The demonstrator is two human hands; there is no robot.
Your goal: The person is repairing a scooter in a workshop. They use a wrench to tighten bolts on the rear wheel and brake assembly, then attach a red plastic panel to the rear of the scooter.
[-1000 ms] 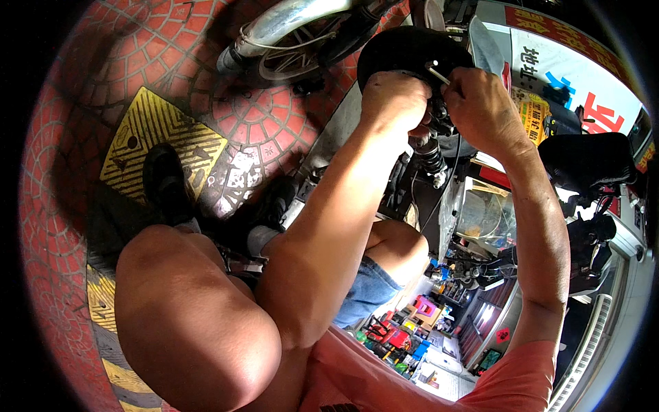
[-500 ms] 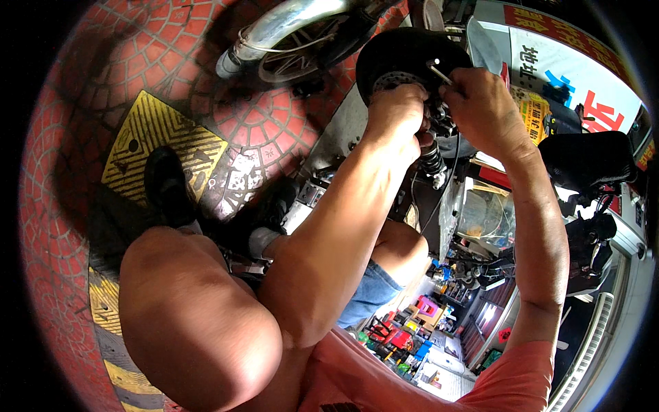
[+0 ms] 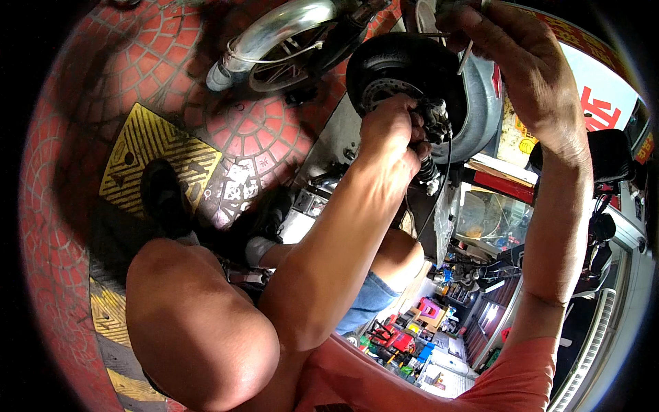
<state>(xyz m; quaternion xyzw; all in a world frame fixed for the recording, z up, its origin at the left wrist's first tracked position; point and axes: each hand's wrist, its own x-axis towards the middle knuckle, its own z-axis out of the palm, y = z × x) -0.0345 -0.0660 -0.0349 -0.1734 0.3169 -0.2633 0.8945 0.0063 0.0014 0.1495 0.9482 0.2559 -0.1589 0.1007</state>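
Observation:
My left hand (image 3: 390,134) is closed round the near side of a metal brake caliper (image 3: 435,118), by a small wheel's drilled brake disc (image 3: 384,89); its fingertips are partly hidden. Just beyond sits the wheel's black tyre (image 3: 364,65). A coil-spring shock absorber (image 3: 428,175) shows below the hand, and a black cable (image 3: 450,154) runs down from the caliper. Up at the right, my right hand (image 3: 532,69) is raised off the caliper. Its bent fingers pinch a thin metal rod tool (image 3: 466,56), whose end points toward the tyre; the rest is hidden by the fingers.
Another wheel with a shiny silver mudguard (image 3: 292,24) stands at the far left on red paving (image 3: 254,127). A yellow striped plate (image 3: 137,154) lies by my shoe. A grey mudguard (image 3: 484,110), a dark seat-like pad (image 3: 611,161) and a clear-sided box (image 3: 491,216) crowd the right.
My right hand has moved up and right, away from the caliper, with the rod tool in it. The caliper and grey mudguard are now exposed. My left hand keeps its hold, slightly lower.

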